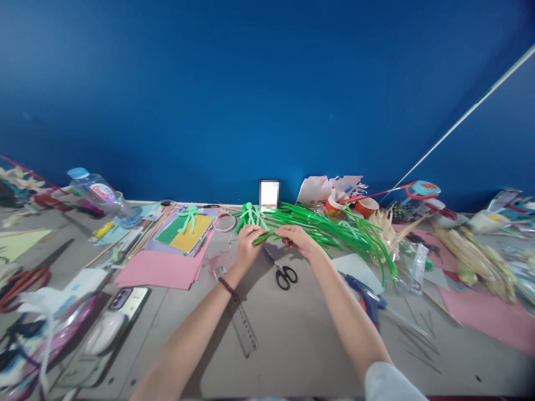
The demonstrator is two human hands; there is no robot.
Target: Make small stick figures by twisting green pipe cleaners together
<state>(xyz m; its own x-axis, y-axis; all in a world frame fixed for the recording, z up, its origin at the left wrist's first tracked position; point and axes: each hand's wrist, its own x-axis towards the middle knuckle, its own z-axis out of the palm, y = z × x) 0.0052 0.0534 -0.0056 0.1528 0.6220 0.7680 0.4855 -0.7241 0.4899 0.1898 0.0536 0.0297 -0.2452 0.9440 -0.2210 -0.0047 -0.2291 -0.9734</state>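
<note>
My left hand (248,248) is closed around a green fuzzy pipe cleaner piece (262,238) that looks twisted or bundled. From the other side, the fingers of my right hand (298,240) pinch the same piece at its right end. Black-handled scissors (286,277) lie on the table just below the hands. Right behind them are pale green figures (251,214) bent from pipe cleaners, partly hidden by my left hand. A heap of long green pipe cleaners (330,227) spreads to the right, some inside clear plastic.
A clear ruler (244,328) lies under my left forearm, and a blue glue gun (363,295) is beside my right one. Pink paper (161,268), a phone (121,317) and a bottle (98,189) are at left. Orange cups (366,206) and dried husks (480,262) stand or lie at right.
</note>
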